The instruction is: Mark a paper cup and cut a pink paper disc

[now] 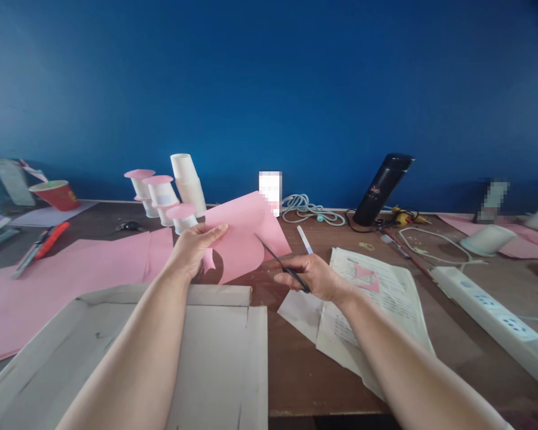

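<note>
My left hand (196,248) pinches the left edge of a pink paper sheet (237,230), raised above the table with its thumb on top. A curved notch is cut out of the sheet's lower left. In my right hand (314,275) is a pair of black scissors (275,255), fingers in the handles. The scissor blade lies against the right part of the sheet, at a curved cut. Behind the left hand stand paper cups joined by pink discs (161,194) and a taller stack of white cups (188,182).
A grey cardboard tray (224,358) lies in front at left, beside more pink sheets (80,280). Printed papers (399,298) and a power strip (493,316) are at right. A black flask (381,190), coiled cable (311,210) and red cup (56,195) stand near the blue wall.
</note>
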Available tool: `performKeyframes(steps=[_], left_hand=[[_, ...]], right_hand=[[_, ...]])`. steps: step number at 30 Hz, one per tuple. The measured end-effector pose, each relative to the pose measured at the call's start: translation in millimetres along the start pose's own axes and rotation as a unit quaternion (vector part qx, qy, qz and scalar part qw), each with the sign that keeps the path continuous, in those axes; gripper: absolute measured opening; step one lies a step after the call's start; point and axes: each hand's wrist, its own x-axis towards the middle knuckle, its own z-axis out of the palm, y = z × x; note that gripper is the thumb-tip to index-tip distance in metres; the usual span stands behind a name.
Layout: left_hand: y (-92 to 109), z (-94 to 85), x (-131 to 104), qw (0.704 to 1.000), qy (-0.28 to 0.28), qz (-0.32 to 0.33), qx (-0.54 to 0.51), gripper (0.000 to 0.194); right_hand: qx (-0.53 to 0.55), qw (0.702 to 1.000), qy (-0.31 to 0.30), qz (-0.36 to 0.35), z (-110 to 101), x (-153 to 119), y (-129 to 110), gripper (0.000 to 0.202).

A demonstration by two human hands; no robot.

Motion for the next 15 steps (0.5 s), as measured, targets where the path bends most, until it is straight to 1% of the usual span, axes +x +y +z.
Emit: performKeyframes(steps=[7, 11, 15], left_hand=[[1.0, 1.1, 0.4, 1.000, 0.000, 0.000, -0.011, 0.038], [1.7, 1.6, -0.3, 1.000, -0.001, -0.001, -0.015, 0.037], [3.4, 3.7, -2.2, 1.000, -0.001, 0.009, -0.016, 0.037]], right_hand=[[-0.015, 1.000, 0.003, 0.002, -1.3, -0.9, -1.2, 0.046], [-0.027, 1.000, 0.012, -0.001, -1.2, -0.4, -1.0, 0.044], [-0.006, 1.000, 0.013, 0.007, -0.1, 0.6, 2.0, 0.041]])
